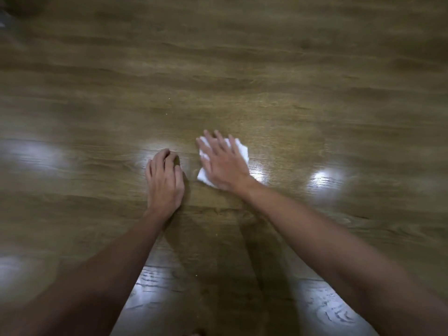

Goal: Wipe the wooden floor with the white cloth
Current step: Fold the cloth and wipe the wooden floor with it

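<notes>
My right hand (pixel 221 163) lies flat with spread fingers on top of the white cloth (pixel 242 149), pressing it against the wooden floor (pixel 242 69). The crumpled cloth shows around the fingers and beside the palm; its middle is hidden under the hand. My left hand (pixel 164 180) rests on the floor just left of the cloth, fingers curled under, with nothing in it. The two hands are a short gap apart.
Brown wood-grain boards fill the whole view, with bright light reflections at the left, right and bottom. A few tiny white specks (pixel 167 114) lie on the floor beyond the left hand. A dark shape (pixel 3 18) sits at the top left corner.
</notes>
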